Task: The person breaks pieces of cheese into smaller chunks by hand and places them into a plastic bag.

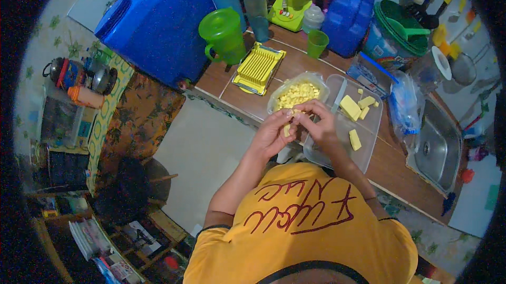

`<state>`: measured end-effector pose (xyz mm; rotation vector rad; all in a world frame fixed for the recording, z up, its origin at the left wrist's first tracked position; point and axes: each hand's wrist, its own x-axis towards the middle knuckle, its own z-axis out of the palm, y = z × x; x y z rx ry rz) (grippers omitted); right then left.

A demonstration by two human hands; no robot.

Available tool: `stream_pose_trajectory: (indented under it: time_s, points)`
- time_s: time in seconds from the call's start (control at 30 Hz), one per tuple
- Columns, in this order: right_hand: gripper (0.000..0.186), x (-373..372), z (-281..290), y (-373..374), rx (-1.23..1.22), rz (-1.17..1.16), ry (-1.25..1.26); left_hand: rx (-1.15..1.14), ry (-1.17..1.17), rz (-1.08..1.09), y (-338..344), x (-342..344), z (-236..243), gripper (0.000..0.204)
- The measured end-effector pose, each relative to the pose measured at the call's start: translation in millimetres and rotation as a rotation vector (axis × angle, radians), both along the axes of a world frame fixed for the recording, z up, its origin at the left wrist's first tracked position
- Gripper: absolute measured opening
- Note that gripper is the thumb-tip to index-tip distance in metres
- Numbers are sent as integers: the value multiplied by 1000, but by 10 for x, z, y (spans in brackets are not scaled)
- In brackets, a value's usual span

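My left hand is closed around a pale yellow stick of what looks like cheese. The fingertips of my right hand pinch a small bit of the same stuff where the two hands meet; its shape is mostly hidden. Just beyond my fingers sits a bowl lined with clear plastic, full of small yellow cubes. To the right, a clear plastic chopping board carries a thick yellow block, several smaller pieces and a lone stick.
A yellow slicer lies left of the bowl. Behind stand a green pitcher, a green cup, bottles and blue jugs. A plastic bag and steel sink are at the right, a big blue container at the left.
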<state>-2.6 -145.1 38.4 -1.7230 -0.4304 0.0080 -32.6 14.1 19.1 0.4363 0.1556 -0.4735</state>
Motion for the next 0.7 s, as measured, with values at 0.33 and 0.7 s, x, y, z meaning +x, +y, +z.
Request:
stream_pose_trajectory:
  time_s: [0.33,0.7]
  points:
    - [31,54,-82,-47,-160,73,-107,78,-28,37,56,3,-94,10]
    - [24,15,45,-81,-182,142,-90,77,-62,-1,64,-22,-73,9]
